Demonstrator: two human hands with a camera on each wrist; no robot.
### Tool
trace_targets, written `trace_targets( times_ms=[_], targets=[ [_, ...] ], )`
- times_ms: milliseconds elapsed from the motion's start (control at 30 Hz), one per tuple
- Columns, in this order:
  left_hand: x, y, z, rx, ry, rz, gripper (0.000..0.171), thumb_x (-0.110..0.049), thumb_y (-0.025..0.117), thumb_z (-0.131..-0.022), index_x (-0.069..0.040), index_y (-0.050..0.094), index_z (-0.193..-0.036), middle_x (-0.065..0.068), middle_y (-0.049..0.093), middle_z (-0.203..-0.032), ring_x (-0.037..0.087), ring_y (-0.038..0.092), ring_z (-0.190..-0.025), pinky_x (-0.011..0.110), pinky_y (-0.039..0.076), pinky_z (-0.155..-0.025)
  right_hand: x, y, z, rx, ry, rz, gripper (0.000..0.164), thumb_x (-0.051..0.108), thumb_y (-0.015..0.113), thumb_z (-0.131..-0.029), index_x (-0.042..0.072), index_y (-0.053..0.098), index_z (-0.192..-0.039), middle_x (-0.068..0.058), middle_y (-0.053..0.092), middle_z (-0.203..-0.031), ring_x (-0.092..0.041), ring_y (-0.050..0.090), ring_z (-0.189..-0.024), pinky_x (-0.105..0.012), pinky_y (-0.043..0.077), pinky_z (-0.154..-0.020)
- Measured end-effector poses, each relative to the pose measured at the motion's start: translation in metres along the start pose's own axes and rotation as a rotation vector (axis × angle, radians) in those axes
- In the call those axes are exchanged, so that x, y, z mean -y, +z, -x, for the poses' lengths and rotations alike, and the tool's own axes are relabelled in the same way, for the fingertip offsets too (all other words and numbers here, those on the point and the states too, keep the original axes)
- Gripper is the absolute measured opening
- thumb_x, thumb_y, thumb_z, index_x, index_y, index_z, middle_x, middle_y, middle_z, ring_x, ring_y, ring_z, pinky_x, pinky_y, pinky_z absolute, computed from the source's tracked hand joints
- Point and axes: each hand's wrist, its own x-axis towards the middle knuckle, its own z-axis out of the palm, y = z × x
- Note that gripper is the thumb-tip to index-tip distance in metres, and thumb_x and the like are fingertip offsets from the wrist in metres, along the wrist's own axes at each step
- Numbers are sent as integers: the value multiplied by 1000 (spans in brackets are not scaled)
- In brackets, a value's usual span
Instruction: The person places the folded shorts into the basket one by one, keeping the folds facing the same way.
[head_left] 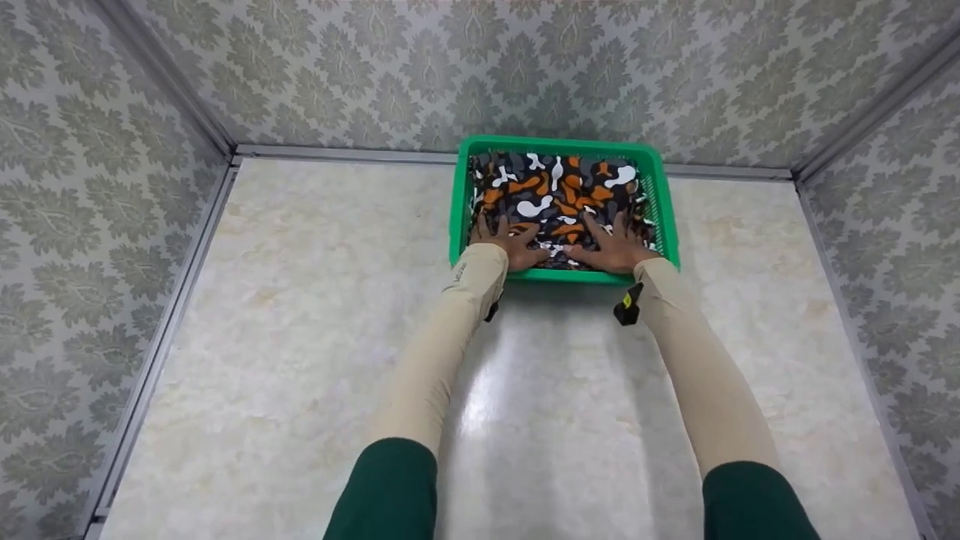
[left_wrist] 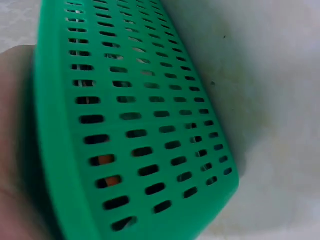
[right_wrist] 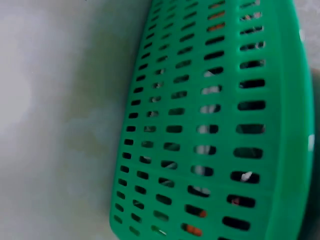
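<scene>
Folded cloth (head_left: 555, 195) with a black, orange, white and grey camouflage print fills a green plastic basket (head_left: 564, 277). Both hands lie flat on the cloth near the basket's front side, fingers spread. My left hand (head_left: 510, 244) rests on its left part, my right hand (head_left: 613, 246) on its right part, thumbs pointing toward each other. In the left wrist view the slotted basket wall (left_wrist: 130, 117) covers most of the frame, the hand's edge blurred at far left. The right wrist view shows the same slotted wall (right_wrist: 200, 120), with cloth behind the holes.
The basket stands on a pale marbled surface (head_left: 322, 300) against the back wall (head_left: 360, 75), which has a leaf pattern. Patterned side panels with grey metal edging (head_left: 169, 315) bound the surface left and right.
</scene>
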Motion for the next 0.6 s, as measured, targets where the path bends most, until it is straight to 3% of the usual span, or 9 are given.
trace_targets(
  times_ms=[233, 333, 400, 467, 533, 600],
  targets=[
    [-2, -3, -1, 151, -17, 43, 72, -66, 35, -101, -41, 6, -162, 11, -13, -169, 43, -22, -150, 58, 1, -122, 0, 8, 0, 101, 41, 117, 90, 69, 30, -101, 22, -16, -161, -39, -25, -156, -58, -10, -145, -72, 10, -115],
    [-2, -4, -10, 153, -19, 34, 73, -68, 37, -100, -42, 8, -162, 11, -12, -169, 41, -21, -150, 57, 0, -122, 0, 8, -5, 99, 45, 119, 90, 68, 32, -101, 21, -14, -162, -39, -24, -156, -58, -9, -145, -72, 12, -114],
    [1, 0, -17, 108, 2, -7, 73, -68, 38, -100, -40, 12, -162, 10, -4, -170, 40, -12, -153, 57, 2, -122, 0, 7, -8, 91, 35, 86, 90, 66, 38, -101, 21, -10, -163, -37, -23, -157, -59, -6, -146, -71, 13, -114],
    [3, 4, -22, 38, 49, -50, 72, -65, 40, -101, -36, 19, -163, 8, 12, -169, 37, 4, -155, 57, 7, -122, 3, 6, -9, 31, 25, 47, 91, 63, 45, -100, 19, -2, -165, -35, -15, -161, -57, -2, -147, -70, 14, -115],
    [4, 6, -22, -76, 120, -68, 67, -59, 45, -102, -30, 31, -161, 6, 33, -164, 33, 26, -151, 56, 16, -121, 7, 3, -6, -73, -28, 65, 85, 56, 52, -101, 13, 15, -164, -32, 3, -164, -55, 7, -148, -68, 16, -116],
    [3, 5, -16, -197, 198, 28, 58, -51, 50, -104, -25, 44, -155, 2, 52, -151, 27, 49, -137, 51, 32, -116, 15, 0, 0, -220, -102, 53, 74, 47, 57, -102, 7, 32, -159, -28, 25, -161, -51, 19, -147, -67, 20, -115]
  ],
)
